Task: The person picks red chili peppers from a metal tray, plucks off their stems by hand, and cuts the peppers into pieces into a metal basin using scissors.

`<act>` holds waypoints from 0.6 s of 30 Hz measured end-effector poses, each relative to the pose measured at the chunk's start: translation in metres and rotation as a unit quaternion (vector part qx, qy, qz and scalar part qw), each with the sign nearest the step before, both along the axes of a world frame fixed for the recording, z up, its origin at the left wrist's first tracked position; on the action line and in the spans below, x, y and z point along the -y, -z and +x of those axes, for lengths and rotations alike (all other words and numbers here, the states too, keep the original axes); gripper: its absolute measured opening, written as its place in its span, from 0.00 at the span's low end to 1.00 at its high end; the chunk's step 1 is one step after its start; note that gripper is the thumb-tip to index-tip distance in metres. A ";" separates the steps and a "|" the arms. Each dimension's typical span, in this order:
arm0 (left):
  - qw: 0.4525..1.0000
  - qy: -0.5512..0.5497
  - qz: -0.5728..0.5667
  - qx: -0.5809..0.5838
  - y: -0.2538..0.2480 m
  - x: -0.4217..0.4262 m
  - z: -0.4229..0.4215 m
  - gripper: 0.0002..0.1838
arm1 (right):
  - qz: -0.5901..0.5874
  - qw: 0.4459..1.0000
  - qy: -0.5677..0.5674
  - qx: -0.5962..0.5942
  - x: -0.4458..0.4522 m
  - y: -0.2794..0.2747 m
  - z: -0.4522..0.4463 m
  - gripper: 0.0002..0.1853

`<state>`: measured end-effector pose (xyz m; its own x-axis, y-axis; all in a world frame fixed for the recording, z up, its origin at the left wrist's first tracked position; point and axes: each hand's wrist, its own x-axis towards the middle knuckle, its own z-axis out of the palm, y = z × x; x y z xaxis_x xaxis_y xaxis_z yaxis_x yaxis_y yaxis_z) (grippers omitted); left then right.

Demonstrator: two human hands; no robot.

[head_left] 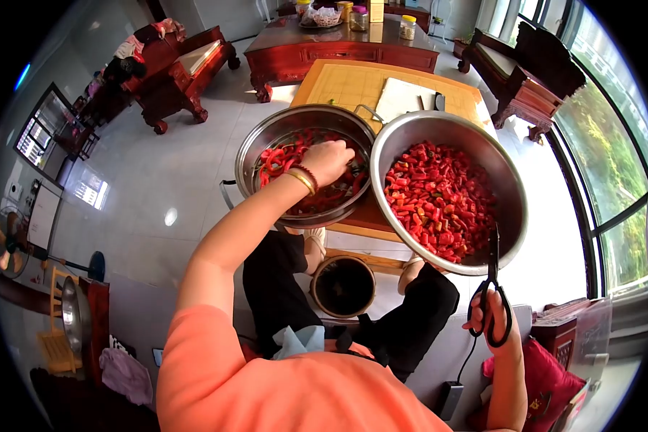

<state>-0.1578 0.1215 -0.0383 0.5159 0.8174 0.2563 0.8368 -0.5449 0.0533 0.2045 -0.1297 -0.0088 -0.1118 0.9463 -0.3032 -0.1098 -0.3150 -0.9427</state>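
From my position beside the seating, the leftmost work vessel is a round, deep stainless-steel pot (306, 114) with metal loop handles. It contains long red peppers (272, 167) and stands on a yellow, wood-topped table (324, 83). The person's left hand (327, 162), with bands at the wrist, is inside the pot's opening, fingers curled downward at the peppers; whether it grips one, I cannot tell. Below the pot, a dark, round, open bucket (342, 270) stands between the person's feet. Behind the vessels, a white rectangular board (403, 99) lies on the table. To the right, touching or nearly touching the pot, a wide stainless-steel bowl (511, 187) holds short-cut red pepper pieces (439, 201). At its near right rim, black-handled scissors (493, 263) point away from the person. The right hand (493, 307) grasps them, fingers around the handle loops.
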 end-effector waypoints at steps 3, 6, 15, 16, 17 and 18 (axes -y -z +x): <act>0.997 0.032 0.040 -0.057 0.023 -0.014 0.009 0.05 | 0.002 1.000 0.002 0.011 0.004 -0.003 0.001 0.26; 0.988 0.043 0.050 -0.136 0.030 -0.024 0.009 0.07 | 0.001 1.000 0.007 0.014 0.007 -0.004 0.004 0.26; 0.994 0.007 0.007 -0.112 0.022 -0.013 -0.009 0.08 | 0.001 1.000 0.005 -0.010 0.000 0.005 0.003 0.25; 0.994 0.004 0.009 -0.106 0.026 -0.014 -0.008 0.08 | 0.000 1.000 0.003 -0.013 -0.001 0.006 0.001 0.26; 0.995 0.002 0.011 -0.099 0.030 -0.016 -0.007 0.08 | -0.002 1.000 0.001 -0.016 -0.001 0.005 0.000 0.26; 0.996 0.001 0.013 -0.092 0.032 -0.018 -0.005 0.08 | -0.005 1.000 0.000 -0.013 -0.001 0.004 -0.001 0.26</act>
<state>-0.1623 0.1391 -0.0706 0.5573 0.8110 0.1779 0.8303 -0.5454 -0.1144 0.2035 -0.1288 -0.0132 -0.1198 0.9432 -0.3099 -0.1341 -0.3246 -0.9363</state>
